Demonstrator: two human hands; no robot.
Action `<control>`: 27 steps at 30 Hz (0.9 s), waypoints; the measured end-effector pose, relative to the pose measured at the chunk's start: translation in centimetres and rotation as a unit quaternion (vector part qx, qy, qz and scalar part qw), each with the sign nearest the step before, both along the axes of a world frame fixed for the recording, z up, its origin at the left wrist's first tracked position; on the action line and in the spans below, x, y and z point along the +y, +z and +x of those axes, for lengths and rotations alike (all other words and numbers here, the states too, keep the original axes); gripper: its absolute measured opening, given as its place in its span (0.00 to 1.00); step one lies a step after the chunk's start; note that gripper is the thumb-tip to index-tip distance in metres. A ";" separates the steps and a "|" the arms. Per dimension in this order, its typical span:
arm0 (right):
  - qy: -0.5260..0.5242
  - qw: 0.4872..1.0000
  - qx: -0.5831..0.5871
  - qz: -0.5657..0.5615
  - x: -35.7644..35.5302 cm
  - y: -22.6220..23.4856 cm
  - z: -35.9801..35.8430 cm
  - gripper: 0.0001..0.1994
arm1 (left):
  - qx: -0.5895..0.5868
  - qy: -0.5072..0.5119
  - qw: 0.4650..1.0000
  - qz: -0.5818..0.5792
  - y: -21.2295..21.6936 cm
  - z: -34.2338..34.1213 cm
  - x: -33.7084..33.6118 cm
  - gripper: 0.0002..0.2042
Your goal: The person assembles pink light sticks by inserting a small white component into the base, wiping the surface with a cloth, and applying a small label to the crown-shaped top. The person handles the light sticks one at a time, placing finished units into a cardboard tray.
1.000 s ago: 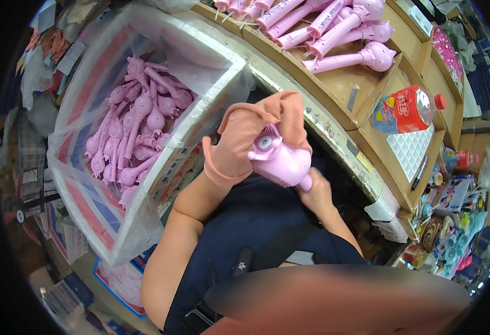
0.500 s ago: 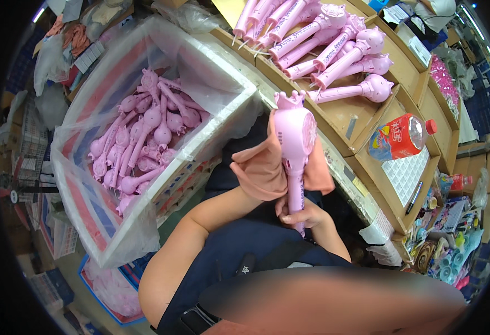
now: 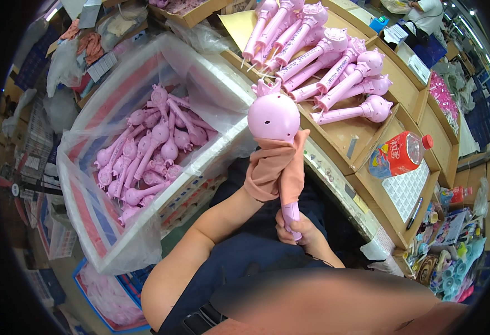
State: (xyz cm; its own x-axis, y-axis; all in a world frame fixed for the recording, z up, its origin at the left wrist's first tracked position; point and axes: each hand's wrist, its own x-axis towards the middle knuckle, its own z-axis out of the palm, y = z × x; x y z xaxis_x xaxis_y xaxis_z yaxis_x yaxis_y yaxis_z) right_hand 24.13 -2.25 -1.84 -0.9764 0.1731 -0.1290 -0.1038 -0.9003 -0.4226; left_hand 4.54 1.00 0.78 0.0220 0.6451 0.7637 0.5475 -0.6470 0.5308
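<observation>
A pink toy wand (image 3: 273, 118), round-headed with a small crown on top, stands upright in front of me. My right hand (image 3: 305, 230) is closed round the lower end of its handle. A peach-coloured cloth (image 3: 268, 170) wraps the upper handle just under the head. My left hand (image 3: 250, 192) grips the wand through that cloth, its fingers covered by the folds. The side of the head facing me is plain, with small dark holes.
At left, a white-rimmed bin (image 3: 108, 245) lined with clear plastic holds many pink wands. Further wands lie in a cardboard tray (image 3: 362, 137) on the bench, near a red-labelled bottle (image 3: 401, 153), a white gridded sheet (image 3: 407, 187) and a pen (image 3: 414, 213). A blue-rimmed crate (image 3: 83, 285) stands lower left.
The wand has turned, so its plain side shows instead of the patterned face. It has shifted left, and the cloth has gone from behind the head to round the handle.
</observation>
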 end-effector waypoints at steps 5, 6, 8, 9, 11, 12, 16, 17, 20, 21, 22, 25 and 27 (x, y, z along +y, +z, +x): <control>-0.194 0.841 -0.310 0.398 0.0 -0.8 -1.3 0.13 | -0.588 -0.346 0.677 -0.275 1.5 1.7 0.4 0.11; -0.169 0.881 -0.290 0.333 0.3 -1.2 -1.2 0.13 | -0.641 -0.312 0.636 -0.294 1.5 2.2 0.3 0.11; -0.092 0.952 -0.193 0.218 1.0 -2.0 -0.5 0.15 | -0.666 -0.280 0.618 -0.311 1.3 3.0 0.1 0.11; -0.062 0.986 -0.110 0.107 1.4 -2.4 -0.2 0.17 | -0.667 -0.269 0.618 -0.318 1.1 3.4 -0.1 0.11; 0.066 0.985 0.120 -0.101 1.8 -3.3 -0.7 0.18 | -0.662 -0.250 0.623 -0.333 0.5 4.3 -0.8 0.11; 0.141 0.933 0.272 -0.189 1.6 -3.8 -1.4 0.18 | -0.657 -0.243 0.626 -0.343 0.2 4.7 -1.2 0.11; 0.475 0.625 0.616 -0.066 5.2 -6.9 -9.4 0.24 | -0.646 -0.223 0.633 -0.364 -0.8 5.5 -1.9 0.12; 0.509 0.592 0.624 -0.036 5.9 -7.6 -10.0 0.25 | -0.647 -0.222 0.631 -0.365 -0.9 5.5 -2.1 0.12; 0.511 0.608 0.606 -0.040 6.2 -9.7 -10.0 0.26 | -0.647 -0.217 0.634 -0.364 -1.0 5.2 -2.3 0.12; 0.482 0.648 0.585 -0.074 5.9 -10.1 -9.2 0.27 | -0.647 -0.216 0.635 -0.363 -1.0 5.2 -2.4 0.12; 0.476 0.662 0.573 -0.085 5.5 -10.3 -8.4 0.27 | -0.646 -0.217 0.636 -0.362 -0.9 5.1 -2.6 0.12; 0.311 0.830 0.438 -0.153 2.9 -9.0 -4.0 0.23 | -0.642 -0.222 0.642 -0.355 -0.4 5.1 -2.8 0.12; 0.117 0.959 0.226 -0.123 1.7 -6.6 -0.7 0.19 | -0.642 -0.224 0.649 -0.342 0.1 4.8 -2.4 0.12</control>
